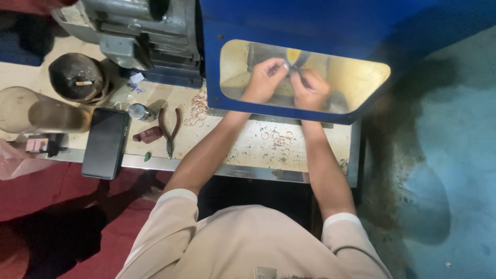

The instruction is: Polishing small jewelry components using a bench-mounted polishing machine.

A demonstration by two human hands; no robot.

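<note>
Both my hands reach through the lit opening of a blue machine hood (310, 20). My left hand (263, 80) and my right hand (310, 89) meet fingertip to fingertip, pinching a small item against a wheel (295, 56) inside; the item is too small to make out. Below my forearms, several thin copper-coloured rings (278, 138) lie on the worn workbench (248, 150). A larger heap of similar rings (197, 109) sits to the left of the opening.
Pliers with dark red handles (169, 129), a black phone (105, 143), a small round metal piece (138, 111), a dark bowl holding a cigarette (77, 77), a clear plastic container (31, 111) and a grey motor (139, 31) fill the bench's left side. Blue-green floor lies to the right.
</note>
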